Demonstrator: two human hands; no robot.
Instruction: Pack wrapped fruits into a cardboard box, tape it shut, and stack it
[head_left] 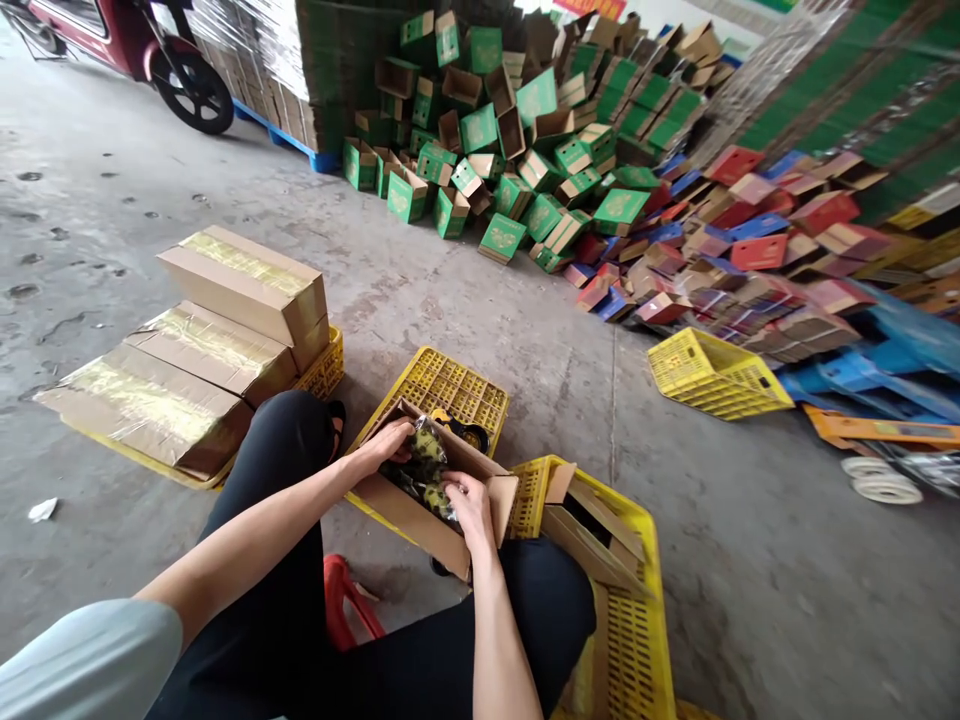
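An open cardboard box (420,520) rests on an upturned yellow crate (457,385) between my knees. Inside it lie clear plastic packs (426,450) with dark and yellow-green contents. My left hand (386,446) reaches over the box's far left end, its fingers on the packs; the fingertips are partly hidden. At the right end, my right hand (471,505) has its fingers bent against the plastic wrap. A black and yellow tape dispenser (469,432) sits on the crate just behind the box.
Taped cartons (240,285) are stacked on a yellow crate at left. Another yellow crate (652,620) at right holds open cartons. A red stool (341,600) shows beneath me. Farther off are heaped green boxes (480,130), red and blue boxes (757,252), and a yellow crate (712,375).
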